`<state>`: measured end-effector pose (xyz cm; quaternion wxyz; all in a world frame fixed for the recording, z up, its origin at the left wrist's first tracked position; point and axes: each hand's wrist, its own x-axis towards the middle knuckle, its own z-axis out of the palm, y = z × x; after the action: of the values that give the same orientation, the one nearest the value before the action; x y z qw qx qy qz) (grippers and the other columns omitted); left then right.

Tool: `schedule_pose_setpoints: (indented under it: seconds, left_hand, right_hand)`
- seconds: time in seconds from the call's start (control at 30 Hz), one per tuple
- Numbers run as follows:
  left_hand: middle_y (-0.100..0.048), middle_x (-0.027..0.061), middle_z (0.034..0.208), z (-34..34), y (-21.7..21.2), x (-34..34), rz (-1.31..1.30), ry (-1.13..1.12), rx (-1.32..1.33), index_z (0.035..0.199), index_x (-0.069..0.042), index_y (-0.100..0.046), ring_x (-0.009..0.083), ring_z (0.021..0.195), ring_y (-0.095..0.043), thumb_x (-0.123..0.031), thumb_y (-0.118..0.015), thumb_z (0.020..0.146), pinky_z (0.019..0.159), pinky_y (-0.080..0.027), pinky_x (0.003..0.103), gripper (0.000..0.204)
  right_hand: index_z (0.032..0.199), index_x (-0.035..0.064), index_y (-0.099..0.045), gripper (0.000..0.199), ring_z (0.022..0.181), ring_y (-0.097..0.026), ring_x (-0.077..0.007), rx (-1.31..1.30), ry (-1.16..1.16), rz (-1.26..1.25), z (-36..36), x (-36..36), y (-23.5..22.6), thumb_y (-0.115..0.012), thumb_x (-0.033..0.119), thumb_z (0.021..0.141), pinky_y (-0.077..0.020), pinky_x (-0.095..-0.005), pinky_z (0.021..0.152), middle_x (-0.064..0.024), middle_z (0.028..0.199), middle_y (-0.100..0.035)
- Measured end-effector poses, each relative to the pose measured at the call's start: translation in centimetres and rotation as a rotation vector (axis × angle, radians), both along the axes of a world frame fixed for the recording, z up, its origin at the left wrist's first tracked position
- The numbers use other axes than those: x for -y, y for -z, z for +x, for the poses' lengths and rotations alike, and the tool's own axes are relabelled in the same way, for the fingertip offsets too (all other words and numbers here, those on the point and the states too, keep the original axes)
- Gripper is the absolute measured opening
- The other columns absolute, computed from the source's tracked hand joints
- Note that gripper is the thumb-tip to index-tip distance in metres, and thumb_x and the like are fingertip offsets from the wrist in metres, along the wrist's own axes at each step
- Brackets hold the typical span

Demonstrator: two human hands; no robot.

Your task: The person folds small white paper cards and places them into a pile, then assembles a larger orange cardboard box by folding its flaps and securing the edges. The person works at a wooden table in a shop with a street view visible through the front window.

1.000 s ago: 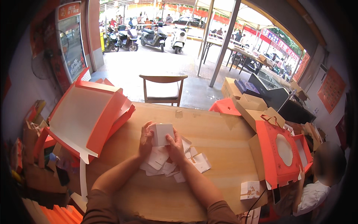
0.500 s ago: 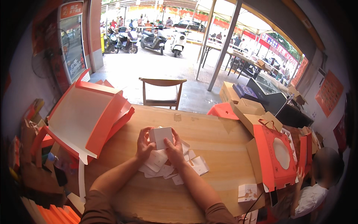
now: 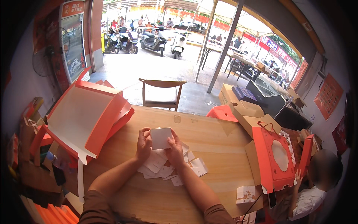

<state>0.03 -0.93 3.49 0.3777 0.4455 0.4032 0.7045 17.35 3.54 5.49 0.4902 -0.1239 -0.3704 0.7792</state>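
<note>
A small white cardboard box [image 3: 160, 138] is held up between both hands above the wooden table [image 3: 220, 160]. My left hand [image 3: 143, 141] closes on its left side, and my right hand [image 3: 174, 146] grips its right side with the thumb on the near face. One plain, pale face of the box is turned toward me; its other sides are hidden. Below the hands lies a loose heap of flat white cartons [image 3: 158, 166], partly covered by my right forearm. A finished-looking white box with an orange-brown print [image 3: 245, 194] stands near the table's right front edge.
A large open red box [image 3: 80, 112] fills the table's left side. At the right, a person [image 3: 309, 198] holds a red gift box with an oval window [image 3: 280, 155]. Brown cardboard cartons [image 3: 249, 108] stand beyond it. A wooden chair [image 3: 162, 92] faces the far table edge.
The white box has turned slightly so its pale face shows more squarely. My left fingers have shifted along its left side; both hands stay in about the same place.
</note>
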Motion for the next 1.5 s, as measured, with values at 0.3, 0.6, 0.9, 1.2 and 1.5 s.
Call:
schedule_pose_setpoints:
  seconds: [0.3, 0.6, 0.9, 1.2, 1.5]
  left_hand:
    - [-0.052, 0.0142, 0.142, 1.0, -2.2, 0.7, 0.086, 0.223, -0.022, 0.149, -0.011, -0.036, 0.0215, 0.126, -0.059, -0.006, -0.074, 0.091, 0.097, -0.058, 0.037, 0.069]
    - [-0.056, 0.0152, 0.139, 1.0, -1.5, 1.1, 0.086, 0.145, -0.046, 0.155, -0.008, -0.032, 0.0219, 0.124, -0.06, -0.002, -0.053, 0.092, 0.098, -0.054, 0.034, 0.067]
    - [-0.065, 0.015, 0.126, 1.0, -1.8, 1.3, 0.027, 0.086, 0.05, 0.154, -0.007, -0.039, 0.0168, 0.105, -0.065, -0.015, -0.039, 0.103, 0.088, -0.056, 0.03, 0.051]
    - [-0.068, 0.0119, 0.112, 1.7, -2.5, 0.3, -0.056, -0.064, 0.276, 0.147, -0.004, -0.045, 0.0186, 0.09, -0.071, -0.026, -0.047, 0.11, 0.076, -0.061, 0.033, 0.043]
    - [-0.07, 0.0094, 0.122, 0.0, 0.6, -0.5, 0.017, 0.096, 0.434, 0.133, -0.008, -0.06, 0.0196, 0.107, -0.07, -0.059, -0.046, 0.11, 0.094, -0.057, 0.038, 0.057]
  right_hand:
    - [0.152, 0.0053, -0.041, 0.05, 0.127, -0.06, -0.0226, -0.004, 0.033, -0.072, 0.3, -0.1, 0.3, -0.058, 0.018, 0.107, -0.0523, -0.0385, 0.109, -0.0127, 0.14, -0.058]
    - [0.156, 0.0025, -0.035, 0.056, 0.129, -0.059, -0.0209, 0.012, 0.052, 0.011, -0.2, 0.0, 0.0, -0.06, 0.016, 0.108, -0.0516, -0.0357, 0.11, -0.0136, 0.142, -0.058]
    - [0.165, 0.0012, -0.021, 0.066, 0.134, -0.056, -0.0204, 0.035, 0.103, 0.007, -0.3, 0.0, 0.4, -0.056, 0.01, 0.11, -0.0483, -0.0346, 0.113, -0.0148, 0.146, -0.055]
    - [0.168, 0.0234, -0.026, 0.056, 0.139, -0.052, -0.023, -0.036, 0.128, -0.097, 0.0, 0.1, 0.4, -0.043, 0.017, 0.115, -0.0465, -0.0413, 0.115, -0.0103, 0.155, -0.048]
    - [0.156, 0.014, -0.038, 0.06, 0.127, -0.057, -0.0212, 0.008, -0.016, 0.006, 0.1, -0.6, 2.7, -0.056, 0.015, 0.099, -0.0464, -0.04, 0.111, -0.0102, 0.137, -0.057]
